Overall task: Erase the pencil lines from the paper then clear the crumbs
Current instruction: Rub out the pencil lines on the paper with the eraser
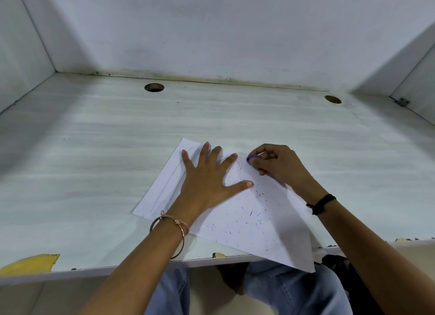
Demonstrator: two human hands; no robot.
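Blue jeans point(294, 291) fill the bottom of the view, under the near edge of the pale desk point(94, 161), and two bare forearms reach forward over that edge. A white paper point(270, 239) lies askew on the desk, one corner hanging past the near edge. The left grip point(207, 180) lies flat on the paper's upper half, fingers straight and spread, palm pressing down; a thin bangle point(169, 232) circles that wrist. The right grip point(277, 164), with a black band point(321, 204) at its wrist, is curled round a small purple eraser point(251, 158), pinching it at the fingertips. The eraser's tip meets the paper near its far edge, just right of the left index fingertip. Dark crumbs point(250, 213) are scattered over the sheet below the eraser and right of the left thumb. Faint pencil lines point(169, 185) run along the paper's left side, beyond the left little finger. Two round holes point(154, 87) sit at the back of the desk.
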